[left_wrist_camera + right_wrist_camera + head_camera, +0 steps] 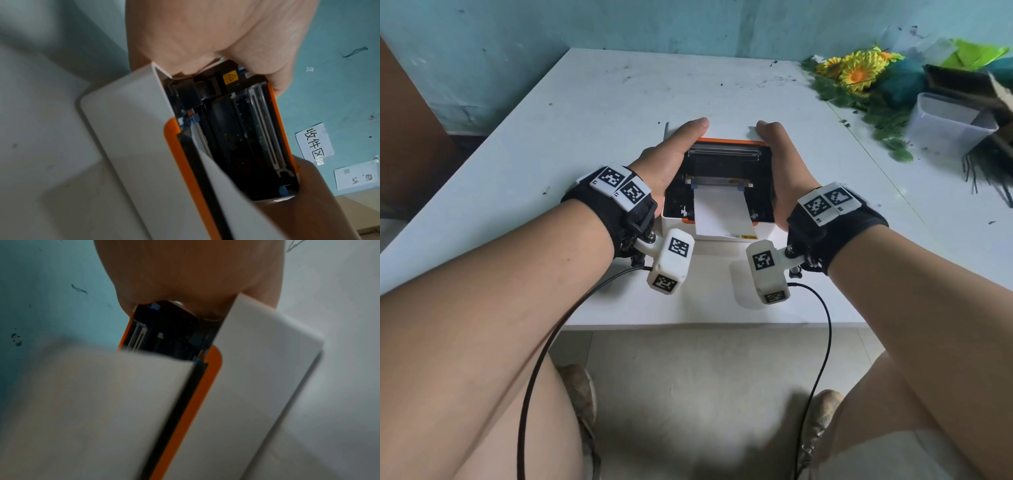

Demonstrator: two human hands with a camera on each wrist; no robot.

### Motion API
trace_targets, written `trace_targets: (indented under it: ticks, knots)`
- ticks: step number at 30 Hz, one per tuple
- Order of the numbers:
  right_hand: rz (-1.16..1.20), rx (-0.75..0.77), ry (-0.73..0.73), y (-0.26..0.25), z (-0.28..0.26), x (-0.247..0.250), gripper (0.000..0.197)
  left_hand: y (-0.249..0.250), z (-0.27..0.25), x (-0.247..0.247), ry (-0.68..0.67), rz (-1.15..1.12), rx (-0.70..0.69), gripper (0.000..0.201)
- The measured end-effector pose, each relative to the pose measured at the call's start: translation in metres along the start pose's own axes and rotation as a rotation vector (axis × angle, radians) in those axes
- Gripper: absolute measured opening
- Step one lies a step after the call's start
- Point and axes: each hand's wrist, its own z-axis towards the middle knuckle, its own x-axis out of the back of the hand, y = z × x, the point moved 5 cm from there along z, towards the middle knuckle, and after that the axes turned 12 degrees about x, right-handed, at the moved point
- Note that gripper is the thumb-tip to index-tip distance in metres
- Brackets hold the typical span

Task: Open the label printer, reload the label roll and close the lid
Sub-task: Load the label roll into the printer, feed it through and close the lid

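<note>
L hand point(669, 161) cups left edge of lid point(726, 132), thumb straight. Label printer point(717, 192) on white table point(592, 113), lid part-open, label strip point(720, 212) fed out front. R hand point(782, 164) cups right edge, thumb straight.

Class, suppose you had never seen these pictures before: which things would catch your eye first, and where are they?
First, the white label printer near the table's front edge, its orange-rimmed lid raised, with white label paper lying across its open bay. The left hand and right hand grip it on either side. Then the yellow artificial flowers at the far right.
</note>
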Motion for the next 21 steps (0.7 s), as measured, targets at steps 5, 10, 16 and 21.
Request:
trace_targets:
  ticks: [5, 10, 16, 21]
  knots:
    - [-0.011, 0.014, 0.003, -0.002, -0.003, -0.001, 0.052, 0.0, -0.003, 0.0, 0.008, 0.0, -0.002, 0.137]
    - [-0.012, 0.004, 0.009, -0.005, -0.008, -0.003, 0.048, -0.001, 0.001, 0.001, 0.008, -0.013, 0.007, 0.138]
    - [0.027, 0.001, 0.007, -0.005, -0.008, -0.002, 0.044, -0.001, -0.007, 0.0, -0.021, -0.004, 0.004, 0.135]
    - [0.02, 0.002, -0.006, -0.005, -0.007, -0.002, 0.045, -0.001, -0.013, -0.003, -0.022, 0.009, 0.017, 0.13]
